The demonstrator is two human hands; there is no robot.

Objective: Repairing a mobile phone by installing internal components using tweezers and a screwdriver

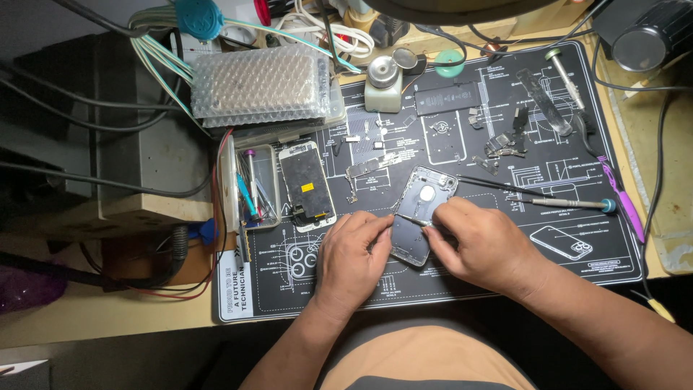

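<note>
Black and covered in thin white drawings, the rubber work mat (462,267) lies on the surface and holds everything. In the middle lies the opened dark phone shell with its round white spot (421,209). The left hand (351,253) is curled, its fingertips pressing the shell's left edge to keep it from sliding. The right hand (478,242) is closed around thin metal tweezers (413,219), whose tip points into the shell. This looks like the picking step, lifting a tiny part inside. The next move seems to call for a slow, steady pull. The loose phone screen (307,184) sits just left, and a teal-tipped screwdriver (570,204) lies to the right. There is bare mat below the hands.
</note>
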